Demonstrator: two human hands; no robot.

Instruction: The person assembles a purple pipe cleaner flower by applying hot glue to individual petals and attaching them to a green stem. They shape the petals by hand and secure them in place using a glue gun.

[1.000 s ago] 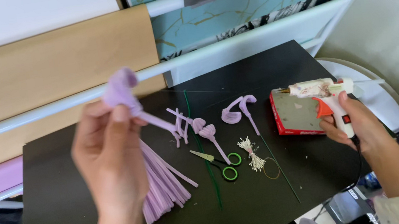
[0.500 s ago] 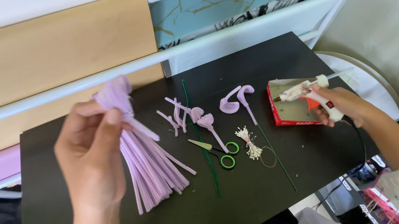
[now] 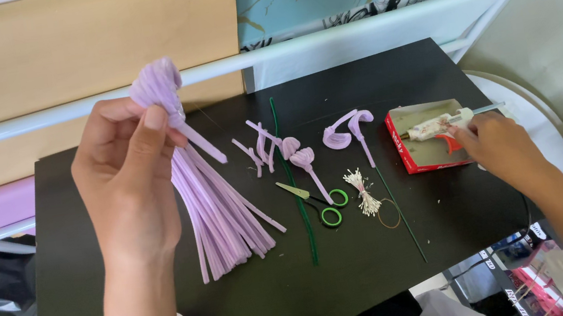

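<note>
Left hand (image 3: 126, 175) is pinching a folded lilac pipe-cleaner petal (image 3: 159, 88) aloft, upper left; right hand (image 3: 496, 142) is gripping the glue gun (image 3: 440, 125) over its red tray (image 3: 421, 159), right. Several petals (image 3: 346, 130) lying finished mid-bench; straight stems (image 3: 219, 212) waiting.

The lilac pipe-cleaner petal (image 3: 162, 94) is pinched between thumb and fingers of the left hand (image 3: 126, 174), held up above the table. Its top is a folded, rounded loop, fuzzy w/ ribbed texture; a straight stem goes from below the thumb down to the right, tilted approx. diagonal. The glue gun (image 3: 440, 125) is white w/ an orange trigger and lies on its side in an open red box, nozzle pointing right. The right hand (image 3: 498, 142) rests on its handle end, fingers touching it, just right of the box.
</note>
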